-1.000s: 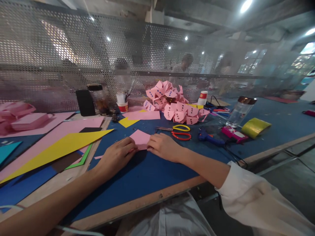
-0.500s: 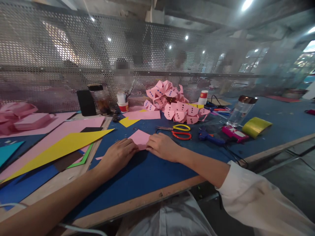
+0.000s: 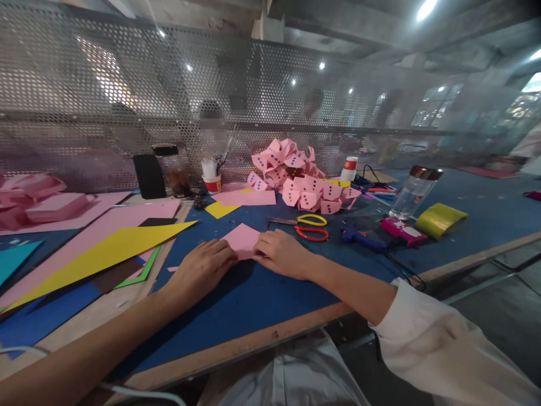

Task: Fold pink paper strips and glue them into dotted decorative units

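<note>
A small sheet of pink paper (image 3: 242, 239) lies on the blue tabletop in front of me, one corner pointing away. My left hand (image 3: 209, 262) grips its left side with the fingers curled together. On its right side my right hand (image 3: 281, 252) pinches the edge; both hands hide the paper's side corners. The near edge looks straight, as if folded. Just beyond my right hand lie scissors (image 3: 313, 226) with one yellow and one red handle. Behind them is a heap of folded pink paper pieces (image 3: 287, 163) with dark dots.
Coloured sheets, with a yellow sheet (image 3: 114, 254) on top, lie at left. A blue glue gun (image 3: 363, 237), a pink box (image 3: 403, 231) and a clear bottle (image 3: 414, 192) stand or lie at right. Behind rises a perforated metal screen (image 3: 169, 84), people beyond it.
Hands and pink paper stay in nearly the same place. The view has shifted very slightly. At the far right edge, a pale-clothed figure shows more.
</note>
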`<state>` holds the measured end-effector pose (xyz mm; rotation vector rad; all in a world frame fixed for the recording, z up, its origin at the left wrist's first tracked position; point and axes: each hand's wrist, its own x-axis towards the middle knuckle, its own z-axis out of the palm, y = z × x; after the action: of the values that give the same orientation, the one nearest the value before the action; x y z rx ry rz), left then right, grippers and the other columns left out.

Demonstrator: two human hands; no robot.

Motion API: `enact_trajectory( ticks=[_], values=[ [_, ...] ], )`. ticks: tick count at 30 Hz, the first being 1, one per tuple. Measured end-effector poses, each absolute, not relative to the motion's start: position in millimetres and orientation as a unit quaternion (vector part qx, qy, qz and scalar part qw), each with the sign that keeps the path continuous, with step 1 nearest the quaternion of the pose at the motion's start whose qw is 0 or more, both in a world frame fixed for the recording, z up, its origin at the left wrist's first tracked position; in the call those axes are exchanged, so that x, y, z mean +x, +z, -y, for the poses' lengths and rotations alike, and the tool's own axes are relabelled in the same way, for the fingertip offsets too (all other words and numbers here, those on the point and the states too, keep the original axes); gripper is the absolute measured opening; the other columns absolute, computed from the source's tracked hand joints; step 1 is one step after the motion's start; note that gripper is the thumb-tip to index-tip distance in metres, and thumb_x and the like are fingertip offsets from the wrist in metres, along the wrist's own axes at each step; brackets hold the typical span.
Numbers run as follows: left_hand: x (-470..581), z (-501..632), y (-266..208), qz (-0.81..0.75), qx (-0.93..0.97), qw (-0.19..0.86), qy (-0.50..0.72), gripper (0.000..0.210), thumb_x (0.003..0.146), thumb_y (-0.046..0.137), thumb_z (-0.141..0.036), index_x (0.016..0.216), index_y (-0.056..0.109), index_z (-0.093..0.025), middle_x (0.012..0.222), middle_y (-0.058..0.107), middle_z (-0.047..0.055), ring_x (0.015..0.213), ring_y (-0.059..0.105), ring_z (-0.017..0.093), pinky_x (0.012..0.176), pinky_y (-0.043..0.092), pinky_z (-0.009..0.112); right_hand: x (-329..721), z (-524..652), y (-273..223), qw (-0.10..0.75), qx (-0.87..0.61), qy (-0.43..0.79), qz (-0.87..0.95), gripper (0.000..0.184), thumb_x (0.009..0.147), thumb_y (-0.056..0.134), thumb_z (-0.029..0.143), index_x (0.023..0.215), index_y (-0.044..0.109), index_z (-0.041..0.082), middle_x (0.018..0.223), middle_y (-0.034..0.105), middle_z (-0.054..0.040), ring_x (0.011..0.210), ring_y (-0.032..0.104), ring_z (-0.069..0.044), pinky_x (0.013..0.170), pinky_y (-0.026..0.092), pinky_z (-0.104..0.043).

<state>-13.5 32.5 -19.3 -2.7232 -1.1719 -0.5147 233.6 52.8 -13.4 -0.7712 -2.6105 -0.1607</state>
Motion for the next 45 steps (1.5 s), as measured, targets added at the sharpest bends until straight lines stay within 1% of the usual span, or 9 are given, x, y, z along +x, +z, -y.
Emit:
enact_trajectory(
  ticks=[9, 15, 19, 24, 28, 31, 36, 41, 45],
  values=[
    [-15.4, -35.9, -19.9, 0.403, -0.896, 0.011, -0.186, 0.019, 0.099, 0.050, -0.024, 0.093, 0.066, -0.018, 0.093, 0.068, 0.006, 0.088, 0.061, 0.021, 0.079, 0.044, 0.033, 232.7, -56.0, -17.3, 0.208, -0.293, -0.036, 0.933, 0.018, 0.100, 0.056, 0.030, 0.099, 0.067, 0.015, 0.103, 0.068, -0.0076, 0.098, 0.060, -0.020, 0.083, 0.037, -0.032],
    [-16.3, -36.3, -12.5, 0.454, -0.870, -0.036, -0.189, 0.015, 0.093, 0.057, -0.029, 0.086, 0.068, -0.020, 0.086, 0.069, 0.005, 0.083, 0.061, 0.022, 0.074, 0.043, 0.031, 232.0, -61.3, -20.3, 0.216, -0.307, -0.003, 0.927, 0.017, 0.099, 0.058, 0.029, 0.096, 0.067, 0.015, 0.100, 0.069, -0.0069, 0.096, 0.061, -0.019, 0.083, 0.040, -0.030],
    [-18.1, -37.3, -11.8, 0.468, -0.861, -0.050, -0.192, 0.020, 0.092, 0.056, -0.035, 0.083, 0.067, -0.020, 0.083, 0.068, 0.004, 0.080, 0.061, 0.022, 0.071, 0.043, 0.031, 231.4, -60.9, -18.8, 0.224, -0.327, 0.024, 0.918, 0.015, 0.096, 0.062, 0.029, 0.094, 0.067, 0.015, 0.098, 0.069, -0.0067, 0.094, 0.062, -0.018, 0.082, 0.041, -0.030],
    [-19.8, -37.0, -6.5, 0.483, -0.854, -0.068, -0.182, 0.025, 0.091, 0.054, -0.040, 0.084, 0.069, -0.020, 0.085, 0.070, 0.005, 0.080, 0.062, 0.021, 0.071, 0.044, 0.031, 230.8, -59.3, -16.1, 0.223, -0.355, 0.049, 0.906, 0.016, 0.095, 0.064, 0.032, 0.093, 0.067, 0.016, 0.096, 0.068, -0.0061, 0.090, 0.061, -0.018, 0.079, 0.040, -0.029],
    [-24.5, -37.1, 1.2, 0.469, -0.864, -0.091, -0.156, 0.022, 0.090, 0.053, -0.033, 0.088, 0.071, -0.021, 0.086, 0.071, 0.004, 0.079, 0.064, 0.021, 0.072, 0.046, 0.030, 230.9, -59.5, -15.9, 0.222, -0.358, 0.053, 0.906, 0.014, 0.094, 0.065, 0.030, 0.093, 0.067, 0.016, 0.096, 0.068, -0.0054, 0.090, 0.061, -0.017, 0.077, 0.040, -0.029],
    [-28.0, -38.0, 3.9, 0.449, -0.877, -0.084, -0.147, 0.020, 0.090, 0.052, -0.028, 0.090, 0.071, -0.021, 0.087, 0.071, 0.004, 0.080, 0.064, 0.020, 0.074, 0.046, 0.031, 231.1, -60.3, -16.5, 0.223, -0.355, 0.052, 0.906, 0.015, 0.094, 0.065, 0.031, 0.092, 0.066, 0.016, 0.095, 0.068, -0.0050, 0.089, 0.061, -0.017, 0.077, 0.040, -0.029],
    [-31.3, -38.5, 1.9, 0.435, -0.889, -0.043, -0.139, 0.020, 0.092, 0.051, -0.028, 0.089, 0.070, -0.020, 0.086, 0.067, 0.004, 0.080, 0.063, 0.021, 0.072, 0.045, 0.030, 231.8, -61.5, -17.0, 0.223, -0.352, 0.058, 0.907, 0.012, 0.094, 0.065, 0.028, 0.093, 0.067, 0.016, 0.096, 0.068, -0.0051, 0.089, 0.061, -0.017, 0.078, 0.040, -0.028],
    [-34.7, -39.5, -5.1, 0.416, -0.898, -0.032, -0.142, 0.021, 0.095, 0.047, -0.022, 0.090, 0.067, -0.020, 0.085, 0.066, 0.004, 0.080, 0.062, 0.020, 0.072, 0.043, 0.030, 232.5, -60.2, -16.1, 0.228, -0.345, 0.053, 0.909, 0.012, 0.094, 0.065, 0.028, 0.092, 0.066, 0.016, 0.094, 0.068, -0.0048, 0.087, 0.060, -0.017, 0.077, 0.040, -0.028],
    [-36.5, -41.1, -9.2, 0.421, -0.894, -0.040, -0.147, 0.020, 0.095, 0.047, -0.023, 0.092, 0.066, -0.020, 0.089, 0.067, 0.005, 0.082, 0.063, 0.020, 0.073, 0.043, 0.030, 232.6, -59.1, -15.7, 0.227, -0.343, 0.051, 0.910, 0.014, 0.095, 0.064, 0.029, 0.091, 0.066, 0.016, 0.094, 0.068, -0.0050, 0.088, 0.061, -0.017, 0.078, 0.040, -0.028]
  ],
)
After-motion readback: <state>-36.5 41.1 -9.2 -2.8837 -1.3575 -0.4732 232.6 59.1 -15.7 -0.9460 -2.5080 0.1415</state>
